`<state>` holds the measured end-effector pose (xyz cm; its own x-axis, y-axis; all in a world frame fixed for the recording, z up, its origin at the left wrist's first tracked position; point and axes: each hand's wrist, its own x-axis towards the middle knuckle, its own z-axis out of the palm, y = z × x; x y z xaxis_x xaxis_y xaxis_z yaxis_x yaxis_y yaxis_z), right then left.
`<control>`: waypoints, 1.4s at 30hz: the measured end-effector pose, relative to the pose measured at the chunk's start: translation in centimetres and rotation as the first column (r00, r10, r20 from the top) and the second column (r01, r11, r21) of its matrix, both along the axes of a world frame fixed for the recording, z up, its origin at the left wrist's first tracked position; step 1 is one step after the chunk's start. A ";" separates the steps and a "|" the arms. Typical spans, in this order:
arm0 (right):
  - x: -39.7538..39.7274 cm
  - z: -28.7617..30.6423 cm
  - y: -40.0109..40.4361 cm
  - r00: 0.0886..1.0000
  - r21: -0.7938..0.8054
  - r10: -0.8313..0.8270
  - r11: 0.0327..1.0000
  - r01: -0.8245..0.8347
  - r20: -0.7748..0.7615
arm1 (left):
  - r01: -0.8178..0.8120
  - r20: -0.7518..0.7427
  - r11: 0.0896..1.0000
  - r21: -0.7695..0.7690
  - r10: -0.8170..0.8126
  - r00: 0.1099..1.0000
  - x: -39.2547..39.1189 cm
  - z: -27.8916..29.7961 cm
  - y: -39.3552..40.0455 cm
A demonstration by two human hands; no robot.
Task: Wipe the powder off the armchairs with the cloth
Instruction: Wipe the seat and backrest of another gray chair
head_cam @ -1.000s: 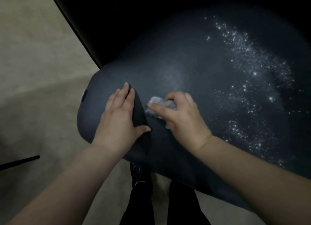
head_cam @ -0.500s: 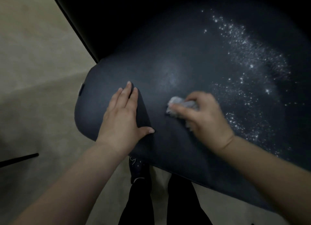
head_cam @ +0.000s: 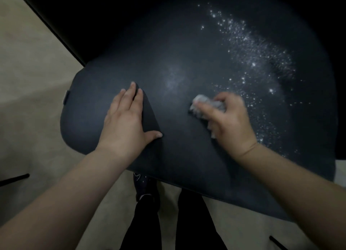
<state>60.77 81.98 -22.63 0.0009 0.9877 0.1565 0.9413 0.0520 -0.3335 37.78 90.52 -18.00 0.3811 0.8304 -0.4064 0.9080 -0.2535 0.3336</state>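
My right hand [head_cam: 229, 124], right of centre in the frame, has its fingers curled round a crumpled pale cloth [head_cam: 205, 104], pressing it down on the dark seat cushion of the armchair [head_cam: 168, 51]. The hand is blurred, so I think the thumb lies across the top of the cloth, though I can't be sure. White powder [head_cam: 256, 62] is scattered in a band from the upper right of the frame down along the right of my hand, and a faint hazy smear [head_cam: 175, 77] sits near the centre. My left hand [head_cam: 127, 122] lies flat on the cushion at centre left, fingers straight and together, thumb spread out. At the bottom, my dark trouser legs [head_cam: 194, 223] and one shoe [head_cam: 143, 186] stand on the pale floor [head_cam: 28, 81].
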 end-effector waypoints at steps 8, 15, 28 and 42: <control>-2.0 0.5 -0.9 0.985 -0.002 -0.117 0.993 0.118 -0.126 | 0.052 0.035 0.999 0.004 -0.052 0.998 4.2 0.1 -0.1; 0.7 0.7 -1.7 0.848 -0.011 -0.496 0.864 0.503 -0.186 | 0.068 -0.019 0.995 0.074 -0.067 0.998 4.6 -0.6 1.6; 0.9 0.1 1.4 0.837 0.012 -0.485 0.863 0.504 -0.254 | 0.051 0.042 0.992 0.112 -0.056 0.998 6.3 -1.6 3.7; 1.4 -0.5 5.8 0.898 0.039 -0.367 0.921 0.387 -0.243 | -0.015 0.093 0.993 0.120 0.004 0.996 8.5 -2.4 7.1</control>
<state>62.21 87.81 -23.15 0.4161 0.8893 0.1897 0.7953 -0.2547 -0.5502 46.26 97.58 -20.42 0.4045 0.8748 -0.2668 0.8772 -0.2886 0.3836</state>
